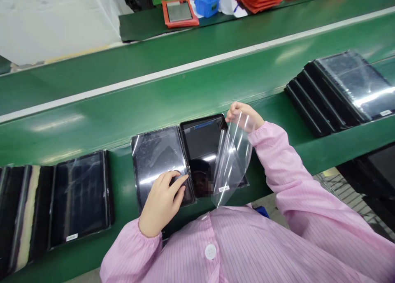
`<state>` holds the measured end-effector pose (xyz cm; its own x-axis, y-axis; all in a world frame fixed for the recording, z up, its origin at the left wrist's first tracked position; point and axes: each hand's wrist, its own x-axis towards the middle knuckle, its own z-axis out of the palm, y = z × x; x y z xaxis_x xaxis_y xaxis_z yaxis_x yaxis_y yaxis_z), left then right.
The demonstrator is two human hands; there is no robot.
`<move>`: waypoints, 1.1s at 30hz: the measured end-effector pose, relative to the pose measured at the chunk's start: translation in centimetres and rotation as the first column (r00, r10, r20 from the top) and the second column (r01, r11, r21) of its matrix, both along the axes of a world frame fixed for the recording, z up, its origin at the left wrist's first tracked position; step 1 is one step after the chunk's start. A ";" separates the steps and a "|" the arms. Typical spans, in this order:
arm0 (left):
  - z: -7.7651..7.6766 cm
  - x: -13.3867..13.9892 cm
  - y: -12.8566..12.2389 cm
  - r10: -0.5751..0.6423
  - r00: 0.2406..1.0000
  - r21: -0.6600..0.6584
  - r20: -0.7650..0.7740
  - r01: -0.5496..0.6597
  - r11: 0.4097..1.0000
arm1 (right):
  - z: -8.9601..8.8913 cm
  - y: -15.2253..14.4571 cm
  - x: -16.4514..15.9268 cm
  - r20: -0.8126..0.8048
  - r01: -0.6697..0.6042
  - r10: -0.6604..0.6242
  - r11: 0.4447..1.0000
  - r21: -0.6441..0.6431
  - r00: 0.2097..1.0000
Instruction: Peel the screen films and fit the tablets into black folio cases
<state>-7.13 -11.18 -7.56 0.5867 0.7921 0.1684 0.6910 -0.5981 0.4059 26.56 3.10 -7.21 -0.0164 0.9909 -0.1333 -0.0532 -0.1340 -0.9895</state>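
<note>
Our right hand (pixel 242 113) pinches clear, curling plastic film (pixel 233 165) over a black rectangular tablet (pixel 199 145), near centre; our left hand (pixel 162 202), half-spread and empty, lies over a glossy black tablet (pixel 157 153) leftward. A slack pinch could fold the film.

One head-worn view; forward and downward; close over both hands (pixel 163 202)

Has L tablet (pixel 159 153) & R tablet (pixel 200 149) side by side on bench (pixel 121 172), mid-frame, w/ film (pixel 233 161) over R tablet's R part. Has tablet stack (pixel 348 89) upper R, tablet row (pixel 63 202) lower L, bin (pixel 207 5) on far ledge (pixel 142 26), top ctr.
</note>
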 end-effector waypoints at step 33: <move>-1.5 2.8 -0.2 0.206 0.974 -0.047 -0.098 -0.212 0.976 | 3.7 2.8 -2.6 0.073 0.087 -0.082 0.994 -0.069 0.994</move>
<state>-4.36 -11.40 -9.10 0.4179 0.9056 0.0724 0.8344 -0.4141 0.3637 24.01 5.90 -3.55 0.0789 0.9761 -0.2023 0.0013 -0.2031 -0.9792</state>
